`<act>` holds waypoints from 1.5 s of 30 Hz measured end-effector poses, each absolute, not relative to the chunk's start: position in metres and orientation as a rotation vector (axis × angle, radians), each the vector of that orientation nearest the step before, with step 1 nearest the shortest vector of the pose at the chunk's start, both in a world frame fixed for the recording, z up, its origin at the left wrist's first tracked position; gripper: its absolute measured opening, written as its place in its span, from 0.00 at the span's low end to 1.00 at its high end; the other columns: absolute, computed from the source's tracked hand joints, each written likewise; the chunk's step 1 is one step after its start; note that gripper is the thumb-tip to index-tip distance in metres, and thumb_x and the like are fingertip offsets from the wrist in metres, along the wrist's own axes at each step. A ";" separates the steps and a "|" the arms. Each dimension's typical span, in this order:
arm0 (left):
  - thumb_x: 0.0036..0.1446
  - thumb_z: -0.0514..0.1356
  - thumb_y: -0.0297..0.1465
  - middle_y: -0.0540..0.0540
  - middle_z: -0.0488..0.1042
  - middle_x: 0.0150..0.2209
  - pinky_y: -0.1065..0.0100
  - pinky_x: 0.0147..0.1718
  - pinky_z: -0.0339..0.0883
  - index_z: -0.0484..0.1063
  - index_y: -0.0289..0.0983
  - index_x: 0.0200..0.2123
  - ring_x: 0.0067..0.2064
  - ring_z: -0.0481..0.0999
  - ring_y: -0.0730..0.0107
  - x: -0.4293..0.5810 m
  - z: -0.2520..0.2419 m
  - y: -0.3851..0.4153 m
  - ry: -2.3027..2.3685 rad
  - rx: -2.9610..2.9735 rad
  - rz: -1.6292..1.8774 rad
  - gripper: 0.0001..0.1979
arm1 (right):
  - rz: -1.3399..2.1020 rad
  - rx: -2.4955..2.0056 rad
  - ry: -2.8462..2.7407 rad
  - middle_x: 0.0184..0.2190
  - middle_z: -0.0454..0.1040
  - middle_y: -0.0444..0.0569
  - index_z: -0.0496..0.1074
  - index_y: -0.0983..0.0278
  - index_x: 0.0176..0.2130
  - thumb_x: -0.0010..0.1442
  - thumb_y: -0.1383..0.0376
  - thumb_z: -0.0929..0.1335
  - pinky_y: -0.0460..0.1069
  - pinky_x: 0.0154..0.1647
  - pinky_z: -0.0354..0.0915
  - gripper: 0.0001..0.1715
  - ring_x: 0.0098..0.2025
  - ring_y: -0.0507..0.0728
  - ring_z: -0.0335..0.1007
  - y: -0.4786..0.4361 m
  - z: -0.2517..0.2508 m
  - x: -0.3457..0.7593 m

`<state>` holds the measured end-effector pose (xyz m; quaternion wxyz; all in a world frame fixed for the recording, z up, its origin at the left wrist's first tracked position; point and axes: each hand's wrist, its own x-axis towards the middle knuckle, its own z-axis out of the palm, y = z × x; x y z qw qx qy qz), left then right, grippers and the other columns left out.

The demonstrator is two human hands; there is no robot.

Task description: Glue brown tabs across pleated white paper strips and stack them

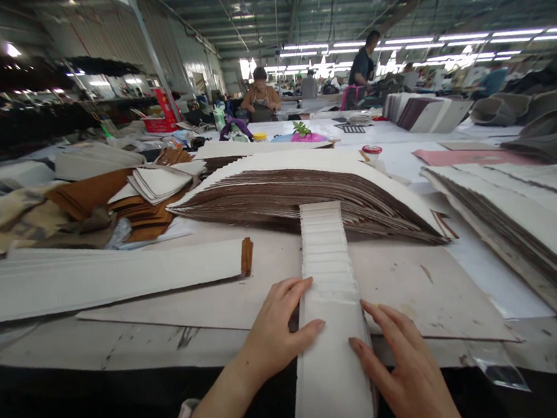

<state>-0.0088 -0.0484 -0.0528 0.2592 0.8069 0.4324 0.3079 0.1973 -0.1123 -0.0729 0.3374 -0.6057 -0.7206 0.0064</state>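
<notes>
Below, strips point(331, 310) cropped, L hand point(277, 333), R hand point(401, 364) flanking

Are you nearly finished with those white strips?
Done, it seems: the far strips lie fanned in even steps. In hand: the left hand and right hand press the sides of the near end, which looks smooth, not yet stepped. Left, maybe: the brown pile behind and the right pile lie untouched.
</notes>
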 end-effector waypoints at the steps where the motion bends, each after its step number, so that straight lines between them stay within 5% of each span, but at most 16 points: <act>1: 0.51 0.59 0.35 0.42 0.61 0.51 0.58 0.54 0.55 0.59 0.40 0.53 0.53 0.59 0.59 -0.009 -0.053 -0.048 1.173 2.187 0.831 0.26 | 0.034 -1.577 -1.876 0.46 0.65 0.53 0.58 0.60 0.53 0.57 0.55 0.62 0.58 0.45 0.63 0.25 0.48 0.62 0.61 -0.112 -0.073 0.197; 11: 0.46 0.63 0.35 0.43 0.59 0.53 0.54 0.51 0.54 0.66 0.40 0.38 0.54 0.58 0.55 -0.004 -0.019 -0.048 1.255 2.345 0.705 0.15 | 0.161 -1.566 -1.863 0.47 0.65 0.53 0.58 0.61 0.53 0.57 0.56 0.63 0.58 0.48 0.62 0.26 0.49 0.61 0.61 -0.110 -0.074 0.199; 17: 0.47 0.62 0.36 0.48 0.70 0.36 0.65 0.39 0.60 0.66 0.39 0.35 0.41 0.67 0.62 0.003 0.004 -0.036 1.205 2.402 0.459 0.12 | 0.202 -1.542 -1.832 0.47 0.65 0.53 0.59 0.61 0.53 0.57 0.58 0.63 0.56 0.48 0.63 0.25 0.49 0.60 0.61 -0.112 -0.074 0.198; 31: 0.45 0.56 0.28 0.53 0.71 0.26 0.74 0.27 0.58 0.71 0.37 0.30 0.30 0.69 0.70 0.025 0.023 -0.025 1.011 2.122 0.182 0.06 | 0.293 -1.491 -1.731 0.50 0.60 0.55 0.59 0.62 0.51 0.56 0.59 0.64 0.55 0.50 0.61 0.24 0.53 0.60 0.57 -0.113 -0.079 0.196; 38: 0.43 0.58 0.32 0.53 0.68 0.26 0.75 0.27 0.58 0.68 0.34 0.28 0.29 0.67 0.72 0.022 0.008 -0.011 1.031 1.824 0.222 0.08 | 0.249 -1.444 -1.880 0.53 0.59 0.55 0.70 0.63 0.32 0.52 0.59 0.67 0.51 0.48 0.64 0.09 0.54 0.62 0.58 -0.137 -0.085 0.195; 45: 0.44 0.57 0.31 0.52 0.69 0.30 0.75 0.29 0.59 0.68 0.34 0.31 0.32 0.68 0.71 0.020 0.011 -0.010 0.905 1.866 0.154 0.09 | 0.314 -1.405 -1.955 0.44 0.66 0.53 0.65 0.63 0.23 0.55 0.65 0.63 0.46 0.43 0.65 0.09 0.47 0.56 0.65 -0.154 -0.076 0.203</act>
